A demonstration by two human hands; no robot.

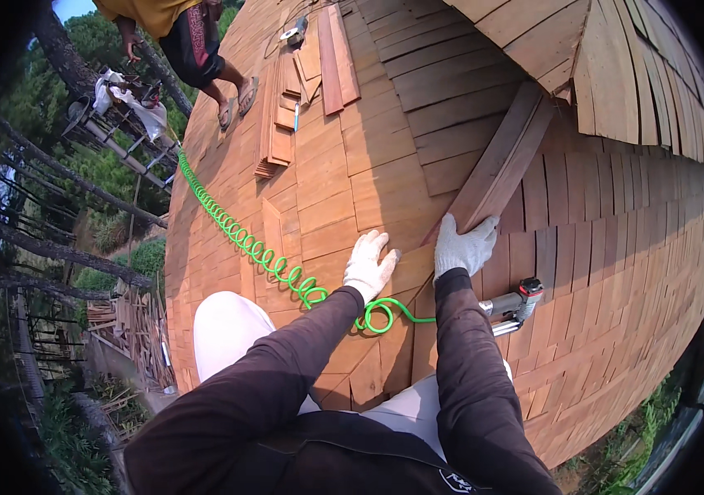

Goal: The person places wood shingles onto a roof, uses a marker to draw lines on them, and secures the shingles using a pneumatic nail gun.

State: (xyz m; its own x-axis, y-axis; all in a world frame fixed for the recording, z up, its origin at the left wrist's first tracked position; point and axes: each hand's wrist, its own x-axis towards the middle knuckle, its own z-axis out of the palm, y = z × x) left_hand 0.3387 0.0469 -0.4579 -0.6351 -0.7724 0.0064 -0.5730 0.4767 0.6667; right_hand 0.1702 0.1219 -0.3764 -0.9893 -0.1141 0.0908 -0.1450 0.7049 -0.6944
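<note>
Both my hands wear white knit gloves. My left hand (371,264) lies on the wooden shingles (316,202) with its fingers spread and nothing in it. My right hand (464,246) grips the lower end of a long wooden board (505,157), thumb on one side and fingers on the other. That board runs along the valley between two shingled slopes, its upper end under an overhanging roof corner. Just right of my right forearm, a nail gun (514,305) rests on the shingles. A green coiled air hose (240,235) passes below my left hand and toward my right forearm.
A person in sandals (195,49) stands on the roof at upper left. Near them are stacked wooden shingles (276,124), two long planks (337,62) and a power tool (292,35). A ladder (125,148) meets the left roof edge, with trees and ground far below.
</note>
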